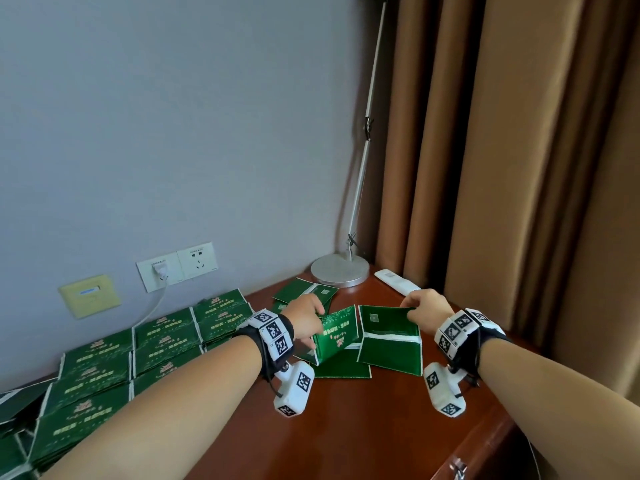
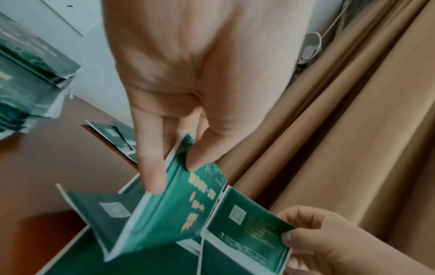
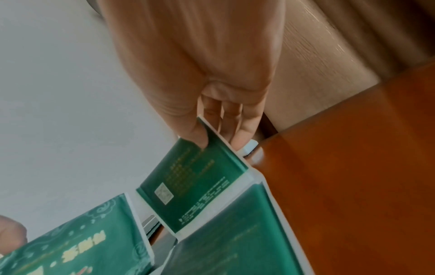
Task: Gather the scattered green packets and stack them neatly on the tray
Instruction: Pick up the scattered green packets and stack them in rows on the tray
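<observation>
Head view, left to right: rows of stacked packets already squared up along the wall at the left of the desk; whatever they rest on is hidden under them, so I cannot confirm a tray. A few loose packets lie flat near the lamp base. Left hand pinches a packet by its upper edge, thumb on one face and fingers behind, tilted up off the desk. Just beside it, nearly edge to edge, the right hand pinches a second packet at its top corner, printed code showing; more packets lie beneath both. A white remote sits behind the right hand, by the curtain. Step in hand, as I judge it: picking up scattered packets, one per hand. Next move likely calls for bringing the two together face to face, edges flush, then carrying them left onto the stacked rows without disturbing them.
</observation>
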`<state>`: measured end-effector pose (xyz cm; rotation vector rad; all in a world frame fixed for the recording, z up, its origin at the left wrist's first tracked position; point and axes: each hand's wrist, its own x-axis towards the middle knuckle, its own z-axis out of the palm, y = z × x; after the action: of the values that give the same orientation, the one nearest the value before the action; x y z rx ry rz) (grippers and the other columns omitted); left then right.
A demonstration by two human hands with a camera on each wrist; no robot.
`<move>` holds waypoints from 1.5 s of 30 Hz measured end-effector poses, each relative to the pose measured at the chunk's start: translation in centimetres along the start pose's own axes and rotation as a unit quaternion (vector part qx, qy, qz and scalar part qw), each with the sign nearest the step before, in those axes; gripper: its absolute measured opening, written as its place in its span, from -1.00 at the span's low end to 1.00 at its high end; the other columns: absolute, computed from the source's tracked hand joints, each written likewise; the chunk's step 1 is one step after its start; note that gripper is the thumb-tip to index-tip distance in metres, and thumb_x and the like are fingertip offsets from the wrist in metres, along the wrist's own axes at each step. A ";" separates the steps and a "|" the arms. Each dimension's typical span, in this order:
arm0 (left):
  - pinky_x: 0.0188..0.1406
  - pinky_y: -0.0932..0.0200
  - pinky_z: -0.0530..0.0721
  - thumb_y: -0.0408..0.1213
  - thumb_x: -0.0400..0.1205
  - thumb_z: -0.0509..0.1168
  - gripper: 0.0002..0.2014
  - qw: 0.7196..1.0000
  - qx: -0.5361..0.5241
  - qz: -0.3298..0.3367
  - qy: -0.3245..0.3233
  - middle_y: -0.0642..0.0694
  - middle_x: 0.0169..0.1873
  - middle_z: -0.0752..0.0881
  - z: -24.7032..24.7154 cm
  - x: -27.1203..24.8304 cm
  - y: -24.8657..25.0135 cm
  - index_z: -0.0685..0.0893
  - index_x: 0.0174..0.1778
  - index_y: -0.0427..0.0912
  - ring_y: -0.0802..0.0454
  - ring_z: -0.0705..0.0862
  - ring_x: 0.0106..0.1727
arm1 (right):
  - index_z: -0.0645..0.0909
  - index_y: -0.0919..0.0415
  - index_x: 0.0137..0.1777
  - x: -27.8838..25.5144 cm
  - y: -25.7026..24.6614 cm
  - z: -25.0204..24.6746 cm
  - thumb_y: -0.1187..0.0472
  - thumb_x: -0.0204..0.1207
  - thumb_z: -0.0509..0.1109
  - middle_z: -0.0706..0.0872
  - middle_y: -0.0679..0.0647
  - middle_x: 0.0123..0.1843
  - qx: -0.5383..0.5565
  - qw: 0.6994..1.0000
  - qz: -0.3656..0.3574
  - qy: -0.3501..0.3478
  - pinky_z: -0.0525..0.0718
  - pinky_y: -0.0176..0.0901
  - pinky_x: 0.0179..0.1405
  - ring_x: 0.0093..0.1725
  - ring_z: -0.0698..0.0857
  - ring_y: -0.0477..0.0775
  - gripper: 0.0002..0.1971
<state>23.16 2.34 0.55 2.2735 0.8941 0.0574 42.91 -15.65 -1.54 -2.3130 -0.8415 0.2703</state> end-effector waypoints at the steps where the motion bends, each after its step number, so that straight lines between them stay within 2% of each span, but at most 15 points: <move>1: -0.20 0.01 0.83 -0.55 0.60 0.34 -0.58 1.000 0.022 -0.008 0.007 -0.25 0.32 0.53 0.0 -0.1 0.0 0.52 0.35 -0.16 -0.18 0.82 -0.21 | 0.72 -0.02 -0.20 -0.1 0.0 -0.1 0.41 0.45 0.39 0.74 -0.04 -0.07 -0.005 1.000 0.000 -0.004 0.58 -0.39 -0.36 -0.12 0.71 -0.10 -0.74; 3: -0.40 0.13 0.73 -0.51 0.61 0.33 -0.57 0.996 0.082 -0.020 0.015 -0.21 0.21 0.59 -0.2 -0.2 -0.2 0.53 0.40 -0.18 -0.20 0.81 -0.18 | 0.73 -0.02 -0.21 -0.3 0.0 0.0 0.40 0.41 0.41 0.75 -0.04 -0.07 -0.027 0.999 -0.008 -0.028 0.58 -0.40 -0.37 -0.12 0.71 -0.11 -0.75; 6: -0.52 0.23 0.63 -0.47 0.65 0.30 -0.66 0.986 0.162 -0.036 -0.002 -0.24 0.13 0.69 -0.2 -0.1 -0.7 0.59 0.36 -0.32 -0.21 0.81 -0.02 | 0.75 -0.04 -0.18 -0.7 0.1 0.3 0.38 0.40 0.43 0.76 -0.05 -0.04 -0.071 0.993 -0.038 -0.081 0.62 -0.42 -0.27 -0.05 0.71 -0.13 -0.75; 9: -0.66 0.30 0.61 -0.43 0.68 0.29 -0.69 0.980 0.188 -0.066 -0.005 -0.29 0.15 0.73 -0.2 0.3 -1.0 0.59 0.35 -0.35 -0.11 0.82 -0.15 | 0.75 -0.05 -0.13 -1.0 0.2 0.4 0.40 0.43 0.40 0.75 -0.08 -0.01 -0.102 0.986 -0.051 -0.121 0.68 -0.36 -0.16 -0.02 0.71 -0.13 -0.72; 11: -0.53 0.25 0.64 -0.40 0.67 0.29 -0.72 0.975 0.209 -0.071 0.005 -0.24 0.11 0.75 -0.1 0.7 -1.3 0.61 0.30 -0.33 -0.08 0.81 -0.16 | 0.76 -0.05 -0.07 -1.1 0.4 0.5 0.44 0.44 0.37 0.72 -0.08 0.06 -0.131 0.979 -0.051 -0.147 0.66 -0.36 -0.15 0.05 0.69 -0.11 -0.67; 14: -0.23 0.18 0.72 -0.32 0.58 0.35 -0.76 0.972 0.228 -0.056 0.014 -0.13 -0.01 0.75 0.4 1.3 -1.6 0.67 0.15 -0.27 -0.03 0.73 -0.15 | 0.77 -0.04 0.02 -1.2 0.7 0.6 0.47 0.43 0.35 0.66 -0.09 0.15 -0.153 0.971 -0.054 -0.175 0.64 -0.31 -0.06 0.12 0.65 -0.08 -0.61; 17: -0.27 0.15 0.63 -0.26 0.49 0.41 -0.82 0.972 0.229 -0.046 0.010 -0.08 -0.23 0.69 1.0 1.8 -1.6 0.67 -0.06 -0.26 -0.02 0.68 -0.21 | 0.74 -0.03 0.06 -1.3 0.7 0.7 0.41 0.41 0.35 0.64 -0.10 0.17 -0.136 0.973 -0.050 -0.180 0.64 -0.24 0.06 0.16 0.64 -0.06 -0.64; 19: -0.12 0.12 0.68 -0.18 0.51 0.43 -0.70 0.973 0.228 -0.041 0.003 -0.07 -0.12 0.71 1.4 2.1 -1.7 0.67 0.09 -0.24 -0.03 0.70 -0.11 | 0.72 0.01 0.10 -1.2 0.7 0.9 0.33 0.42 0.39 0.66 -0.07 0.18 -0.122 0.976 -0.052 -0.171 0.64 -0.22 0.12 0.17 0.65 -0.04 -0.69; 22: 0.24 0.02 0.67 -0.07 0.55 0.45 -0.47 0.976 0.216 -0.030 -0.002 -0.10 0.24 0.67 2.1 2.6 -2.1 0.54 0.39 -0.19 -0.07 0.67 0.22 | 0.66 0.01 0.22 -0.9 0.9 1.5 0.13 0.48 0.46 0.66 -0.05 0.24 -0.128 0.978 -0.057 -0.155 0.62 -0.20 0.17 0.21 0.65 -0.03 -0.70; 24: 0.31 0.02 0.62 -0.03 0.55 0.47 -0.38 0.980 0.199 -0.023 -0.009 -0.11 0.34 0.62 2.5 2.7 -2.4 0.46 0.48 -0.16 -0.08 0.62 0.30 | 0.62 0.01 0.28 -0.8 1.2 2.0 0.05 0.49 0.48 0.64 -0.04 0.27 -0.131 0.978 -0.057 -0.151 0.61 -0.22 0.15 0.22 0.64 -0.04 -0.64; 31: 0.28 0.05 0.64 -0.08 0.47 0.55 -0.36 0.982 0.187 -0.018 -0.028 -0.04 0.22 0.68 3.2 2.9 -2.9 0.48 0.44 -0.12 -0.02 0.66 0.20 | 0.51 -0.02 0.41 -0.4 1.7 2.8 0.10 0.45 0.54 0.58 -0.04 0.35 -0.160 0.975 -0.048 -0.147 0.60 -0.23 0.15 0.28 0.59 -0.03 -0.48; 35: 0.31 0.02 0.62 -0.09 0.44 0.59 -0.24 0.980 0.198 -0.019 -0.021 -0.05 0.29 0.65 3.2 3.1 -3.1 0.43 0.52 -0.13 -0.05 0.64 0.26 | 0.45 -0.06 0.47 0.0 1.6 3.1 0.18 0.39 0.59 0.57 -0.04 0.38 -0.179 0.973 -0.039 -0.142 0.66 -0.13 0.23 0.31 0.58 0.00 -0.35; 39: 0.30 0.02 0.63 -0.13 0.36 0.64 -0.15 0.983 0.185 -0.014 0.003 -0.02 0.30 0.66 3.1 3.4 -3.1 0.42 0.56 -0.12 -0.03 0.65 0.26 | 0.42 -0.05 0.50 0.1 1.6 3.1 0.18 0.33 0.64 0.55 -0.01 0.39 -0.179 0.973 -0.034 -0.140 0.66 -0.10 0.25 0.33 0.57 0.03 -0.26; 41: 0.33 0.04 0.61 -0.16 0.38 0.64 -0.13 0.982 0.190 -0.006 0.018 -0.04 0.38 0.62 2.9 3.3 -2.9 0.40 0.59 -0.12 -0.05 0.63 0.33 | 0.39 -0.03 0.52 -0.1 1.4 2.8 0.19 0.29 0.66 0.53 0.01 0.37 -0.179 0.974 -0.038 -0.135 0.65 -0.12 0.24 0.32 0.57 0.04 -0.20; 45: 0.25 0.08 0.65 -0.26 0.53 0.48 -0.39 0.984 0.172 0.010 0.045 -0.10 0.38 0.62 2.6 3.0 -2.5 0.48 0.53 -0.13 -0.07 0.66 0.26 | 0.38 -0.04 0.54 -0.2 0.8 2.4 0.28 0.29 0.66 0.50 0.05 0.37 -0.175 0.975 -0.042 -0.127 0.67 -0.15 0.19 0.31 0.57 0.06 -0.17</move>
<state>24.63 4.01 -3.55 2.6181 0.9900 0.0156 42.20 -15.02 -3.85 -2.5945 -1.1926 0.4162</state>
